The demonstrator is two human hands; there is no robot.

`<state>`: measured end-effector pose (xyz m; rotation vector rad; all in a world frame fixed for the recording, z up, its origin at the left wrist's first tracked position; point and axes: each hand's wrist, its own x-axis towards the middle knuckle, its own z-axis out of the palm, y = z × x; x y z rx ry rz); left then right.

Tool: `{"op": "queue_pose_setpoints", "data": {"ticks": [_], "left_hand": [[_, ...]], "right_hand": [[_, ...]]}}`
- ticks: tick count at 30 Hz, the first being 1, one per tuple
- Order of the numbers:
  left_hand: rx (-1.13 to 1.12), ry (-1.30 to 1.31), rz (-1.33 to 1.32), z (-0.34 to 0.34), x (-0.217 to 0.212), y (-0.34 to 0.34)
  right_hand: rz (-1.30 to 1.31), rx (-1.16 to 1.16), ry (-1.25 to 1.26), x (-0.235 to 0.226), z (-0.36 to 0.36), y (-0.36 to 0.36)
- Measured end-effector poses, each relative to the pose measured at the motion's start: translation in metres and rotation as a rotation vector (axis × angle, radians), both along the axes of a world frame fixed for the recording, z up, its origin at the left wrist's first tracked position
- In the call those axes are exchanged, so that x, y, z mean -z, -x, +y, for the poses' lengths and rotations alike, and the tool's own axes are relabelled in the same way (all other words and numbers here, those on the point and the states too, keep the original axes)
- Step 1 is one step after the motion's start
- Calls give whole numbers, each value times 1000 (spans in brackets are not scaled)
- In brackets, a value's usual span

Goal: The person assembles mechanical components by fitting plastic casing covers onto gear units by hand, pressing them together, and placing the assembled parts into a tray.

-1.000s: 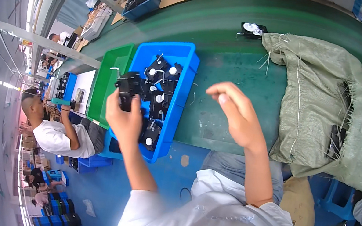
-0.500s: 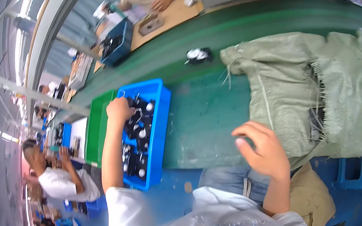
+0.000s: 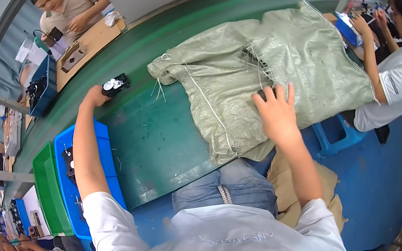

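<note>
Green bench (image 3: 150,144), far-left corner: left hand (image 3: 94,97) with fingers curled against a black part (image 3: 118,84), hold unclear; right hand (image 3: 277,117), fingers spread empty over a sack (image 3: 303,57).

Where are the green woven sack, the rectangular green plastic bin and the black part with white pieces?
Green woven sack (image 3: 230,90): head view, middle fabric.
Rectangular green plastic bin (image 3: 51,190): head view, inner surface.
Black part with white pieces (image 3: 112,85): head view, white piece.
</note>
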<state>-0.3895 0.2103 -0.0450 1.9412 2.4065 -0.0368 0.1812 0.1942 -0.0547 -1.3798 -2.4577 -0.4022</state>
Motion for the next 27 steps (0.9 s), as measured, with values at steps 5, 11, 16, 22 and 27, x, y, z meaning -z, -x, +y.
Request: {"op": "queue_pose_setpoints", "data": {"ticks": [5, 11, 16, 22, 27], "left_hand": [[-22, -36, 110, -2, -44, -7], [7, -182, 142, -12, -128, -121], [-19, -378, -202, -52, -177, -228], [79, -1127, -987, -97, -103, -305], [89, -1238, -1229, -109, -46, -331]], "right_hand": [[-116, -66, 71, 3, 27, -17], [-93, 19, 401, -11, 43, 0], [323, -377, 494, -8, 42, 8], [705, -276, 545, -14, 39, 19], [422, -139, -101, -5, 31, 20]]}}
